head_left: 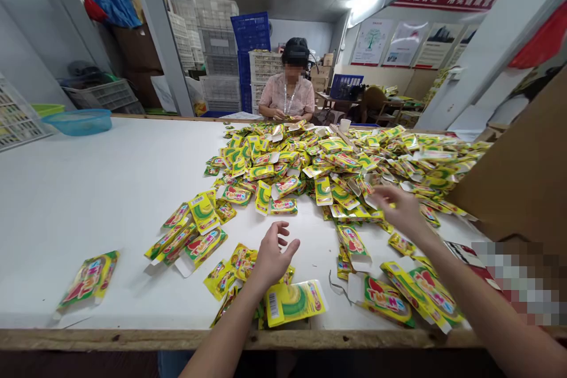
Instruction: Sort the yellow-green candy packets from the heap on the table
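My left hand [275, 251] hovers above the near middle of the table, fingers loosely bent and apart, holding nothing. Below it lie small yellow candy packets [243, 261] and a yellow-green candy box [296, 302] by the table edge. My right hand [401, 209] is at the front of the big pile, fingers bent and slightly blurred; its tips are close to a small box [365, 189], and I see nothing gripped. Under that arm lie several boxes with open white flaps, among them a box [387, 300] and an upright-lying box [354, 245].
A large heap of candy boxes and packets [283, 159] spreads across the white table [110, 189]. A few boxes [195, 236] lie at left, with a single box [91, 277] farther out. A blue basin [80, 122] stands far left, cardboard [514, 159] at right. Another person [287, 91] sits opposite.
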`<action>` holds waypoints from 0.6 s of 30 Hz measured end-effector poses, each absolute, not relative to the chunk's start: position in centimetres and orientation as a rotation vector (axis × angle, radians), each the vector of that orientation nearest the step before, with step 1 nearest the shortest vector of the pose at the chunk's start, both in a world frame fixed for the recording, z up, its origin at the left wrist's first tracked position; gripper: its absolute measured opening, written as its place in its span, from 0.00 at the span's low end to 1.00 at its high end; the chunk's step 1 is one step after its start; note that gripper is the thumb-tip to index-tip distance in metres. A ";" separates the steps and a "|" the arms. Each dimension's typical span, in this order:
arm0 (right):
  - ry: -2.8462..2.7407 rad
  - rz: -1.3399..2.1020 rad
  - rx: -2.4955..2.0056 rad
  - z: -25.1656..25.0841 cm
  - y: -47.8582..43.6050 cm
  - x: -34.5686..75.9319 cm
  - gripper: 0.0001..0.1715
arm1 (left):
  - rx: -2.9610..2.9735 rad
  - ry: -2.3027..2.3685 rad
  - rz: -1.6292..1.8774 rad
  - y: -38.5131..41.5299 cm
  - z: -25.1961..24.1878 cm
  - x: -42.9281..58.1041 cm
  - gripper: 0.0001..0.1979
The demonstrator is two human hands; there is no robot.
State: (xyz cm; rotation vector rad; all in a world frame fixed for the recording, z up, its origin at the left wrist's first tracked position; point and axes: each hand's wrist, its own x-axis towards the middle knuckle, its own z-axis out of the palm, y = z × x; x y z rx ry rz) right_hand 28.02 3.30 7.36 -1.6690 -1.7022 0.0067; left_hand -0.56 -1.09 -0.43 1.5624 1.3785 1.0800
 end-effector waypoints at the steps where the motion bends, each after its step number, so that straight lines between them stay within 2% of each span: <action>1: -1.899 0.188 -1.734 5.8 3.6 26.1 0.11 | 1.574 1.380 1.076 -1.1 -0.6 -0.5 0.20; 3: -2.136 0.420 -1.815 2.9 4.6 22.5 0.13 | 1.589 1.390 1.070 -0.9 -0.9 -0.5 0.19; 7: -2.138 0.380 -1.905 -0.7 7.5 18.2 0.18 | 1.596 1.434 1.081 -0.5 -1.5 -0.8 0.18; 11: -2.055 0.279 -2.007 -1.0 11.1 16.1 0.25 | 1.628 1.470 1.082 -0.1 -2.1 -0.9 0.16; 15: -1.949 0.242 -2.079 -0.2 14.5 15.4 0.39 | 1.691 1.515 1.074 0.2 -2.6 -1.0 0.13; 18: -1.964 0.312 -2.062 0.2 16.7 16.0 0.40 | 1.811 1.575 1.046 0.3 -2.5 -1.1 0.10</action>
